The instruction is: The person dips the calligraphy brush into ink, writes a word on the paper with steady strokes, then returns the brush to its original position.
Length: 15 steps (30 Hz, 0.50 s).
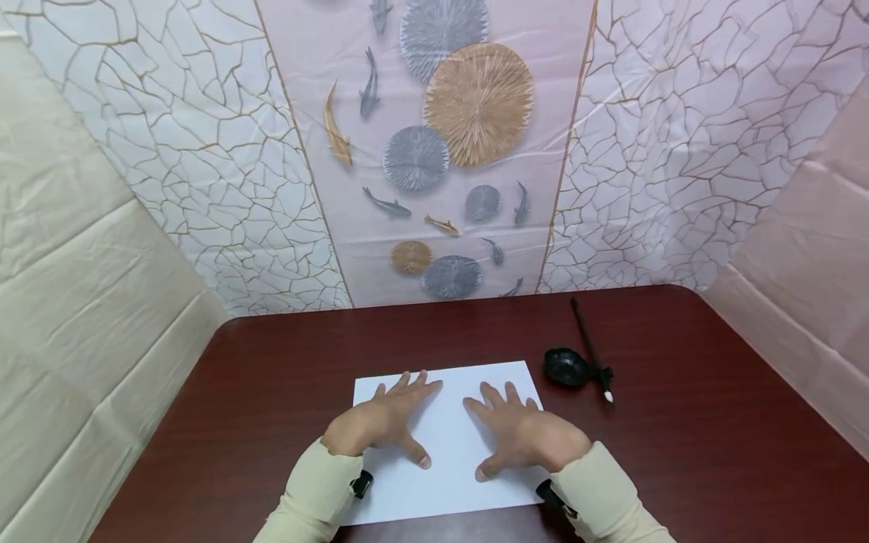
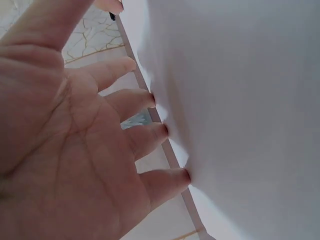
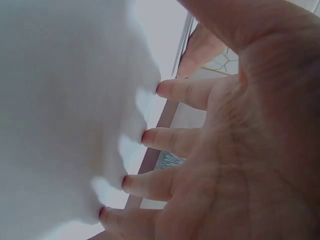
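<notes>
A white sheet of paper (image 1: 448, 437) lies flat near the table's front edge. On its left half rests my left hand (image 1: 383, 421), fingers spread and fingertips on the paper. My right hand (image 1: 519, 431) touches the right half in the same way, thumb stretched toward the middle. Both wrist views show the palms lifted off the sheet, with the left fingers (image 2: 145, 140) and right fingers (image 3: 165, 137) meeting it only at their tips. Neither hand holds anything. Right of the paper sit a small black dish (image 1: 566, 367) and a writing brush (image 1: 588, 335) with a white tip.
The dark reddish-brown table (image 1: 271, 392) has rounded far corners. Behind it hangs a patterned backdrop (image 1: 441, 188) with fish and round leaf shapes. Pale cloth walls (image 1: 75, 302) stand at either side. The brush lies across a small black rest (image 1: 601, 372) beside the dish.
</notes>
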Tool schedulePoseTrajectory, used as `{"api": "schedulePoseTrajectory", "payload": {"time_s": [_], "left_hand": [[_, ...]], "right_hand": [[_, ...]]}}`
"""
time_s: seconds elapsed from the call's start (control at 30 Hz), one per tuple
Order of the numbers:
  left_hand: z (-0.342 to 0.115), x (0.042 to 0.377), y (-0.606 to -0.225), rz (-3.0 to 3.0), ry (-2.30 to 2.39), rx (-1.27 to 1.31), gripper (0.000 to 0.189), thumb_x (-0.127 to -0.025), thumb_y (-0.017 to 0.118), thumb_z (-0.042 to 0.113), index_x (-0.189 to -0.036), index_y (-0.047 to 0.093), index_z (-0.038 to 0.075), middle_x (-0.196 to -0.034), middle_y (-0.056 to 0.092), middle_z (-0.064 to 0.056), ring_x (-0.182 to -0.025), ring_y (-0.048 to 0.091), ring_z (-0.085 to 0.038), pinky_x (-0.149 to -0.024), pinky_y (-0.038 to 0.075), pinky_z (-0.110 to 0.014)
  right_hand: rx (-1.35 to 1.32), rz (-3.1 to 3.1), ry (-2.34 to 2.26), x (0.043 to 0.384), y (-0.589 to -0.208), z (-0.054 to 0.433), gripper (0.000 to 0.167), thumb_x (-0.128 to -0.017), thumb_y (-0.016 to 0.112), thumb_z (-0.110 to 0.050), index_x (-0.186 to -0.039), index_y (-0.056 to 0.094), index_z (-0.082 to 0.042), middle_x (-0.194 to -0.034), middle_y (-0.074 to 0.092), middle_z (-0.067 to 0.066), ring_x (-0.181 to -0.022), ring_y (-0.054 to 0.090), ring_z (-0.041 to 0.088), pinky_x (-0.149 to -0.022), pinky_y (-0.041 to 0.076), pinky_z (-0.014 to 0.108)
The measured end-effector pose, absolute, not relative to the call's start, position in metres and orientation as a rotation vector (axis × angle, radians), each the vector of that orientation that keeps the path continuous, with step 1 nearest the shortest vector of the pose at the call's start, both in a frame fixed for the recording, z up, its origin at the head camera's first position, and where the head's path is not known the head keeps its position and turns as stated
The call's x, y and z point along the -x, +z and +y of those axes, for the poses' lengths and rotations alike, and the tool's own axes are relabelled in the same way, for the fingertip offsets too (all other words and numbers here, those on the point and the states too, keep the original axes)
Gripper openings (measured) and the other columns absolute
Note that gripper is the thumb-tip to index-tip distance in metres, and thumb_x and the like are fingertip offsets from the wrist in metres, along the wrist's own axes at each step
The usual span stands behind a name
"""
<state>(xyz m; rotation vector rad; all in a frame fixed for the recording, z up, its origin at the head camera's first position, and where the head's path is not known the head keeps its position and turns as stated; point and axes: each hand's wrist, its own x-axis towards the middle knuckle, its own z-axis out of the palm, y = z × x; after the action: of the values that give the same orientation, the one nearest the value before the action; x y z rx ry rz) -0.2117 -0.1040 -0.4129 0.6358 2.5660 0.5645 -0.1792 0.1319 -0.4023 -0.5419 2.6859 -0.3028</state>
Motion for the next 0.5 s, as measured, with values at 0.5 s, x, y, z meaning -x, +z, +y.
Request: {"api": "schedulePoseTrajectory", "payload": {"time_s": [0.5], "left_hand": [[-0.14, 0.188, -0.398, 2.584, 0.284, -0.527, 0.135, -0.061, 0.104, 0.041, -0.169, 0.025, 0.018, -0.176, 0.013, -0.018, -0.162, 0.007, -0.045, -0.124, 0.014, -0.07]], "right_hand": [[0.506, 2.659, -0.299, 0.171, -0.396, 0.137, 0.105, -0.078, 0.094, -0.043, -0.162, 0.04, -0.012, -0.171, 0.027, 0.019, -0.156, 0.019, 0.055, -0.117, 0.028, 0.074]]}}
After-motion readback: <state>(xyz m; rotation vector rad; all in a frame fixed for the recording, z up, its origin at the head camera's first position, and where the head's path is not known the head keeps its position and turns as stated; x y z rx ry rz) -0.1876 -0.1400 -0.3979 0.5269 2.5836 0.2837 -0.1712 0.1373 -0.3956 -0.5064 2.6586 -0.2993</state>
